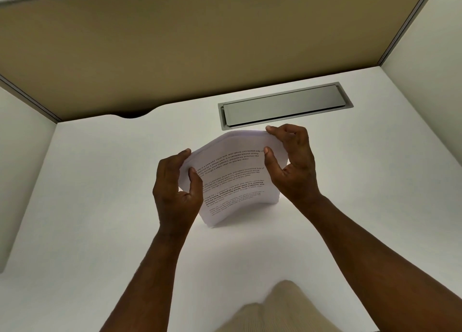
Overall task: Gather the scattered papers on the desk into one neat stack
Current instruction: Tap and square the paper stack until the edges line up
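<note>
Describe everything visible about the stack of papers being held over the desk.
The stack of papers is several white sheets printed with black paragraphs, some lines bold. It stands nearly upright and bowed, its bottom edge at or just above the white desk, in front of the grey cable hatch. The left hand grips its left edge, the right hand its right edge. Top edges sit slightly uneven.

Two bare forearms are extended from the 6 o'clock edge toward the centre of the frame. The left hand (176, 189) is held upright at about 9 o'clock of centre, thumb raised and fingers curled in a pinch. The right hand (291, 161) is raised at about 2 o'clock, thumb pressed forward, fingers hooked behind. Both wrists are kept straight and both grips are closed.
</note>
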The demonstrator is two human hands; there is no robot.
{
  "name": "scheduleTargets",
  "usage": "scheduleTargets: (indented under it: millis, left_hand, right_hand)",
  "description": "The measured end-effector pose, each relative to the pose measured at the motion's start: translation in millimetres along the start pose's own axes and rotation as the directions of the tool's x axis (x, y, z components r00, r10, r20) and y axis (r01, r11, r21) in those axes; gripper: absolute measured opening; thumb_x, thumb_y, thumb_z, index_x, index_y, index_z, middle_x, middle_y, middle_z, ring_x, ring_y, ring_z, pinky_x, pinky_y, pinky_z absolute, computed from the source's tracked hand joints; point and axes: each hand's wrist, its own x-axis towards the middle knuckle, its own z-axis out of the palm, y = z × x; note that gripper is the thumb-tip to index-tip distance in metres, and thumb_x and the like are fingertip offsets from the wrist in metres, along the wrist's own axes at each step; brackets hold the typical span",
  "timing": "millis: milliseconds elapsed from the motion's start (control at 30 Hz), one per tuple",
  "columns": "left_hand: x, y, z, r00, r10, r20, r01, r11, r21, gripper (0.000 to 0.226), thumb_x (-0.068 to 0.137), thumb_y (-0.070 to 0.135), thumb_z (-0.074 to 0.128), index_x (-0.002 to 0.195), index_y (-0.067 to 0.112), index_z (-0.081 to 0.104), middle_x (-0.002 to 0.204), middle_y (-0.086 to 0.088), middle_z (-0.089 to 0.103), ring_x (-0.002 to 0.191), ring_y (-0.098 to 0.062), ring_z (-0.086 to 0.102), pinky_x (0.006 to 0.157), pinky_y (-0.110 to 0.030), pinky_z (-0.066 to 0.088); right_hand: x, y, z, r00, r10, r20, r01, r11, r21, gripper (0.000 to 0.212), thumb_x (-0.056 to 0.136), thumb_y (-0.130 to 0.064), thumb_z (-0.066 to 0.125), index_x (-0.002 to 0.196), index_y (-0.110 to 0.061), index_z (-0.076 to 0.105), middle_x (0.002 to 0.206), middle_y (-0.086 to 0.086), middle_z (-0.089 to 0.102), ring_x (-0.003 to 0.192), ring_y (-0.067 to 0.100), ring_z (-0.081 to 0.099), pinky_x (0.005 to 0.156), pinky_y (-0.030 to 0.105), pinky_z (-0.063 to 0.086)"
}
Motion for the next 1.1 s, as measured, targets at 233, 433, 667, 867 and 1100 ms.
scheduleTargets:
  millis: [233, 433, 667, 867, 1100]
  left_hand:
    - [-4, -4, 1, 0.999, -0.001, 0.033, -0.001, 0.998, 0.059, 0.039, 0.094, 0.006, 0.056, 0.132, 0.012, 0.054, 0.106, -0.019, 0.061, 0.100, -0.019, 0.058, 0.083, -0.013, 0.048]
    - [-1, 0, -1, 0.997, -0.068, 0.047, 0.070, 0.997, -0.041, 0.051, 0.090, 0.009, 0.058, 0.139, 0.015, 0.046, 0.108, -0.014, 0.060, 0.102, -0.018, 0.059, 0.087, -0.010, 0.048]
    - [-18, -1, 12, 0.790, -0.591, 0.162, 0.606, 0.713, -0.352, 0.058, 0.080, 0.008, 0.056, 0.131, 0.030, 0.041, 0.111, 0.012, 0.059, 0.104, -0.009, 0.061, 0.085, -0.027, 0.058]
    - [-24, -3, 30, 0.644, -0.738, 0.202, 0.751, 0.557, -0.355, 0.040, 0.081, 0.002, 0.055, 0.116, 0.022, 0.053, 0.105, 0.000, 0.063, 0.100, -0.020, 0.064, 0.083, -0.041, 0.059]
    - [-6, 0, 21, 0.769, -0.624, 0.143, 0.612, 0.651, -0.449, 0.038, 0.079, 0.003, 0.055, 0.105, 0.031, 0.055, 0.096, 0.011, 0.064, 0.087, 0.000, 0.064, 0.073, -0.020, 0.056]
  right_hand:
    - [-2, 3, -2, 0.998, -0.039, -0.051, 0.039, 0.999, -0.013, 0.030, 0.091, -0.019, 0.056, 0.118, -0.005, 0.059, 0.114, 0.018, 0.053, 0.108, 0.003, 0.043, 0.087, 0.000, 0.040]
    - [2, -1, -7, 0.999, -0.003, -0.049, 0.005, 0.999, 0.036, 0.028, 0.089, -0.016, 0.054, 0.109, 0.002, 0.061, 0.104, 0.018, 0.061, 0.098, 0.016, 0.054, 0.086, 0.003, 0.039]
    - [4, -3, -9, 0.873, 0.474, 0.114, -0.461, 0.728, 0.507, 0.051, 0.087, 0.001, 0.057, 0.127, -0.025, 0.039, 0.090, 0.002, 0.061, 0.084, 0.003, 0.060, 0.070, 0.016, 0.050]
    - [-13, 7, 13, 0.665, 0.641, 0.383, -0.745, 0.538, 0.394, 0.030, 0.083, -0.004, 0.049, 0.107, -0.021, 0.058, 0.093, -0.003, 0.064, 0.090, 0.021, 0.060, 0.067, 0.025, 0.047]
    - [4, 2, -1, 0.744, 0.605, 0.283, -0.648, 0.551, 0.526, 0.034, 0.069, -0.012, 0.047, 0.093, -0.031, 0.059, 0.086, -0.005, 0.065, 0.079, 0.010, 0.061, 0.063, 0.019, 0.050]
